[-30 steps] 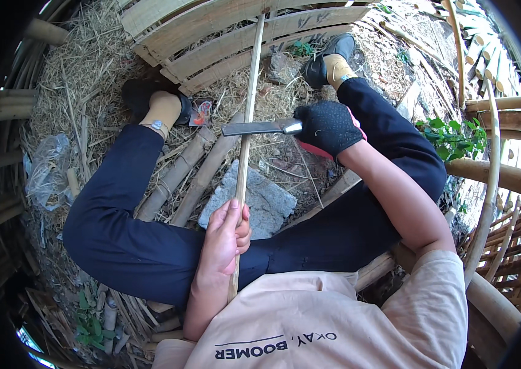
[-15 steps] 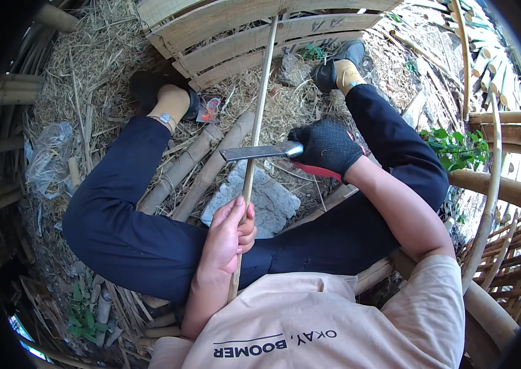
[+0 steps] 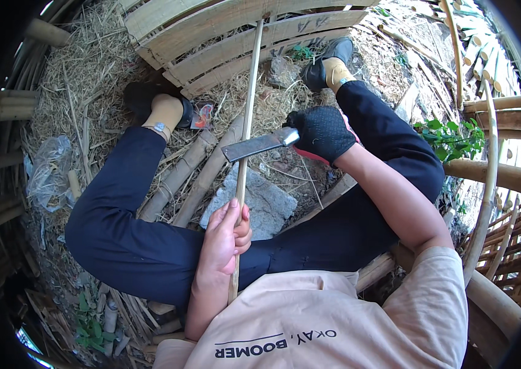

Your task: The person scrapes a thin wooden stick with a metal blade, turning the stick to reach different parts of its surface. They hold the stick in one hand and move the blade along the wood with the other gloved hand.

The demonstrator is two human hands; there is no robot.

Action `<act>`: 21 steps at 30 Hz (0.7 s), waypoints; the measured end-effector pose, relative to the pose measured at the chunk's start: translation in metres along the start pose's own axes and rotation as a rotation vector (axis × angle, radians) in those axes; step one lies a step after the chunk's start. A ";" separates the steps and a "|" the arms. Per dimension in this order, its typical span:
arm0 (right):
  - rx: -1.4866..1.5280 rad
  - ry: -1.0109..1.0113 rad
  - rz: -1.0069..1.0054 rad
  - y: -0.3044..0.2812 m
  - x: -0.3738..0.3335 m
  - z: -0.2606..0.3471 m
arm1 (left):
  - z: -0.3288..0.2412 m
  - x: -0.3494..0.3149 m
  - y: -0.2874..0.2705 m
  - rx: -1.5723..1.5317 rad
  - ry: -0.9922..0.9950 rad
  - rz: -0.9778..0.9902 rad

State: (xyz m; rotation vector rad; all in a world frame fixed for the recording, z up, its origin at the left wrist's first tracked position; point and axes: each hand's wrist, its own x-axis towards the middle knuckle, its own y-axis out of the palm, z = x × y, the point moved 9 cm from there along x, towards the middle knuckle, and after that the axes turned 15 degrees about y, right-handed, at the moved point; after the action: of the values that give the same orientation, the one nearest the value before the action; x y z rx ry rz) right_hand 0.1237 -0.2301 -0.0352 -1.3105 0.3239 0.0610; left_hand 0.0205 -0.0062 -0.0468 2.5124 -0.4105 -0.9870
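Observation:
Bare fingers of my left hand (image 3: pixel 228 237) wrap round a long, narrow bamboo strip (image 3: pixel 250 111). The strip runs from against my shirt, up between my legs, to the slatted wooden crate ahead. On my right hand (image 3: pixel 325 135) is a black glove with a red palm side, closed round the handle of a knife. The knife's broad, blunt-ended flat blade (image 3: pixel 254 147) points left and lies across the strip, a little beyond my left hand. Most of the handle is hidden in the glove. Below the blade, a grey stone block (image 3: pixel 260 206) rests on the ground between my legs.
A slatted wooden crate (image 3: pixel 211 46) stands ahead of my feet. Bamboo poles (image 3: pixel 180 175) lie between my legs on straw-covered ground. A clear plastic bag (image 3: pixel 51 172) is at left, a leafy plant (image 3: pixel 454 141) at right. More bamboo rails (image 3: pixel 500 175) flank me on the right.
The knife's blade has tilted, its handle end now higher, while still crossing the strip. The strip's far end has shifted slightly left in view, along with the whole scene. My left hand keeps its grip.

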 end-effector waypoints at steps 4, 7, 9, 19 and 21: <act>-0.024 -0.004 -0.024 0.001 0.002 -0.001 | -0.001 0.000 0.000 -0.007 0.001 0.008; -0.027 -0.029 -0.071 -0.002 0.003 0.002 | -0.002 0.000 -0.002 0.001 0.003 0.000; -0.016 -0.064 -0.108 0.003 0.005 -0.001 | -0.002 -0.001 -0.001 -0.003 -0.002 -0.001; 0.105 0.078 -0.099 -0.018 0.006 -0.027 | -0.005 -0.004 0.002 -0.061 -0.021 0.029; 0.141 -0.034 -0.020 -0.009 -0.003 -0.002 | -0.003 -0.004 0.002 -0.051 -0.023 0.017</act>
State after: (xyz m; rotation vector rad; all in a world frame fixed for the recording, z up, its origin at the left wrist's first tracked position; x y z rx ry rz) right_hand 0.1227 -0.2344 -0.0264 -1.1715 0.2813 0.0428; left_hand 0.0199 -0.0053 -0.0419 2.4501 -0.4076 -1.0087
